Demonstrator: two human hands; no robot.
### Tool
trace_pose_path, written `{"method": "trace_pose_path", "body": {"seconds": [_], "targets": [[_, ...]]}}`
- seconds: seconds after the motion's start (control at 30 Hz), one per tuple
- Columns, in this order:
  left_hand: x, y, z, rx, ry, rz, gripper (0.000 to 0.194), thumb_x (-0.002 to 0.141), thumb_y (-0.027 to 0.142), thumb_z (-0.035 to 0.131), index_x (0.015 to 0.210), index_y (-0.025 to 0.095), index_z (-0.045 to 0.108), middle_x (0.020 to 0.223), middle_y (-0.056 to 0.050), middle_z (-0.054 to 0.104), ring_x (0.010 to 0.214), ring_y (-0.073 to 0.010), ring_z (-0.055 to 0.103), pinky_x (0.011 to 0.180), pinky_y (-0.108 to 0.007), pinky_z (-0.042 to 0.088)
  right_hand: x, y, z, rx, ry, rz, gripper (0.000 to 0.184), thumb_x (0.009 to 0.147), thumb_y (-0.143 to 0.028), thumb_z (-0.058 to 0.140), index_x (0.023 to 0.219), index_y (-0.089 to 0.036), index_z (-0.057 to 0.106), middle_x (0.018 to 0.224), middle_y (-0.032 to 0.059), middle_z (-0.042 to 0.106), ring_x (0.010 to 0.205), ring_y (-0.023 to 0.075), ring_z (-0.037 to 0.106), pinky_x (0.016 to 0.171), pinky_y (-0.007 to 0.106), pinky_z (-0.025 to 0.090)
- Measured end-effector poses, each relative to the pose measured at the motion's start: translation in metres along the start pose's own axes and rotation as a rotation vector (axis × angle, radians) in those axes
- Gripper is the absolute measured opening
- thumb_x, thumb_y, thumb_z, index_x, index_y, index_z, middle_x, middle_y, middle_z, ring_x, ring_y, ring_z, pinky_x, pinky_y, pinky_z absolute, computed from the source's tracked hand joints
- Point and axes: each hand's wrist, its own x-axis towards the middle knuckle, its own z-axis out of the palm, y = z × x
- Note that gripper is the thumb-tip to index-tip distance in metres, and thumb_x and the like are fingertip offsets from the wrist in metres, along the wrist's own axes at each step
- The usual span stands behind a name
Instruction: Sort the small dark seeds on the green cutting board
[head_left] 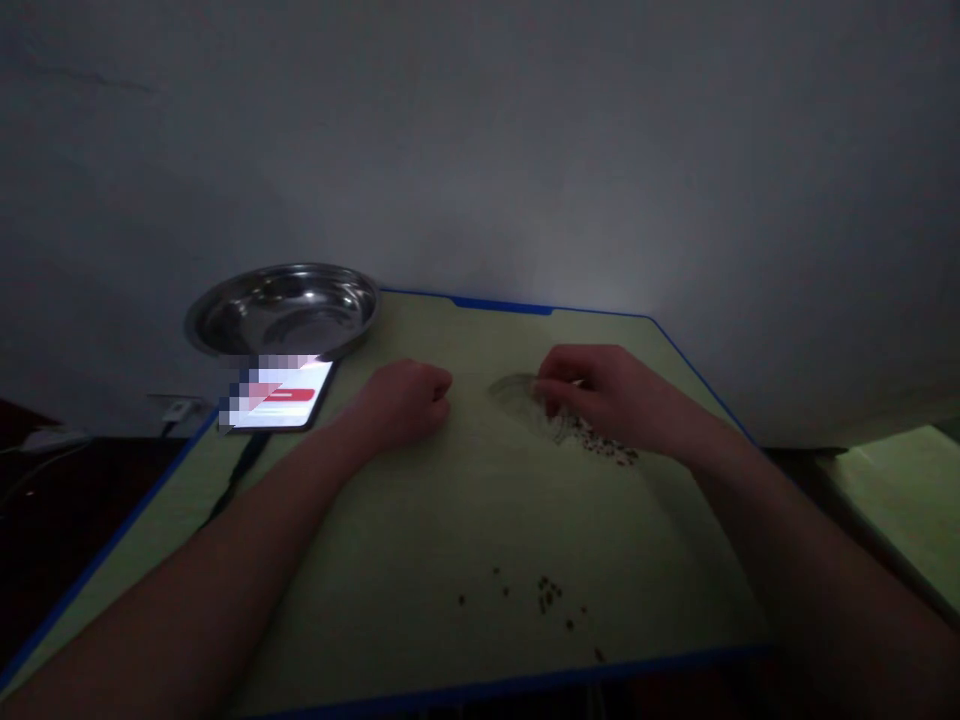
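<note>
My left hand [405,403] rests on the table in a closed fist, left of the middle; the inside of the fist is hidden. On the right, my right hand [592,390] has its fingertips pinched together over a clear, see-through dish or bag [511,393]. I cannot tell which it is, nor what the pinch holds. Small dark beads or seeds [611,450] lie in a patch beside and partly under the right hand. More dark bits [550,592] are scattered nearer the front edge, apart from both hands.
A steel basin [300,275] stands at the table's far left corner. In front of it lies a lit phone [289,405] with a dark cable [238,475]. The pale table [420,620] has a blue rim and meets a grey wall [480,150]. The light is dim.
</note>
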Motion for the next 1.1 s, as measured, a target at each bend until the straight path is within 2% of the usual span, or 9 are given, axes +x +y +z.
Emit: {"method": "trace_pose_path", "body": {"seconds": [0.1, 0.2, 0.3, 0.43, 0.67, 0.8, 0.9, 1.1], "targets": [[0.0, 0.001, -0.001, 0.007, 0.002, -0.008, 0.015, 0.07, 0.023, 0.045, 0.055, 0.02, 0.043, 0.052, 0.001, 0.043, 0.054, -0.0138, 0.039, 0.054, -0.029, 0.023, -0.009, -0.028, 0.009, -0.039, -0.205, -0.212, 0.012, 0.087, -0.025, 0.057, 0.082, -0.021, 0.068, 0.07, -0.0025, 0.067, 0.059, 0.0104, 0.055, 0.058, 0.023, 0.037], [0.0, 0.001, -0.002, 0.031, -0.003, -0.006, 0.014, 0.069, 0.022, 0.044, 0.056, 0.02, 0.047, 0.052, 0.0, 0.044, 0.054, -0.0141, 0.04, 0.054, -0.029, 0.023, -0.01, -0.045, 0.027, -0.08, -0.344, -0.342, 0.015, 0.089, -0.025, 0.057, 0.086, -0.022, 0.071, 0.075, -0.0009, 0.07, 0.067, 0.0125, 0.059, 0.063, 0.024, 0.038], [0.001, 0.001, -0.002, 0.061, -0.022, -0.005, 0.013, 0.069, 0.022, 0.044, 0.058, 0.02, 0.049, 0.052, 0.0, 0.045, 0.054, -0.0145, 0.042, 0.054, -0.03, 0.023, -0.008, -0.053, 0.041, -0.088, -0.445, -0.414, 0.017, 0.09, -0.026, 0.055, 0.09, -0.022, 0.072, 0.084, 0.0016, 0.073, 0.077, 0.016, 0.063, 0.069, 0.026, 0.04], [0.001, 0.002, -0.001, 0.064, -0.005, -0.004, 0.013, 0.069, 0.022, 0.044, 0.056, 0.02, 0.045, 0.05, 0.001, 0.043, 0.052, -0.0132, 0.039, 0.051, -0.029, 0.022, -0.009, -0.055, 0.048, -0.122, -0.54, -0.452, 0.019, 0.091, -0.029, 0.055, 0.089, -0.022, 0.072, 0.087, 0.0025, 0.074, 0.081, 0.0181, 0.065, 0.073, 0.027, 0.041], [0.0, 0.003, -0.002, 0.04, 0.008, 0.013, 0.015, 0.069, 0.022, 0.045, 0.055, 0.02, 0.043, 0.05, 0.001, 0.042, 0.05, -0.0123, 0.038, 0.051, -0.028, 0.023, -0.03, -0.039, 0.043, -0.006, -0.559, -0.382, 0.017, 0.091, -0.026, 0.056, 0.09, -0.021, 0.072, 0.085, 0.0013, 0.073, 0.078, 0.0148, 0.065, 0.07, 0.024, 0.041], [0.001, 0.001, 0.001, 0.038, 0.023, 0.025, 0.015, 0.069, 0.022, 0.045, 0.055, 0.02, 0.043, 0.049, 0.001, 0.04, 0.05, -0.0123, 0.037, 0.05, -0.028, 0.023, -0.044, -0.025, 0.036, 0.076, -0.433, -0.248, 0.019, 0.091, -0.029, 0.056, 0.089, -0.019, 0.071, 0.08, 0.0003, 0.071, 0.071, 0.0123, 0.062, 0.065, 0.023, 0.04], [0.001, -0.001, 0.004, 0.036, 0.042, 0.034, 0.014, 0.069, 0.023, 0.044, 0.055, 0.02, 0.044, 0.05, 0.001, 0.041, 0.051, -0.0127, 0.036, 0.051, -0.029, 0.023, -0.055, -0.012, 0.032, 0.047, -0.335, -0.103, 0.017, 0.09, -0.027, 0.056, 0.084, -0.018, 0.07, 0.073, -0.0009, 0.068, 0.065, 0.0108, 0.058, 0.06, 0.023, 0.038], [0.001, -0.002, 0.006, -0.004, 0.051, 0.041, 0.015, 0.068, 0.022, 0.045, 0.054, 0.02, 0.04, 0.051, 0.001, 0.039, 0.051, -0.0124, 0.034, 0.052, -0.029, 0.023, -0.073, -0.001, 0.043, 0.047, -0.328, 0.021, 0.018, 0.09, -0.027, 0.056, 0.082, -0.018, 0.07, 0.071, -0.0008, 0.067, 0.063, 0.011, 0.058, 0.058, 0.023, 0.039]]}}
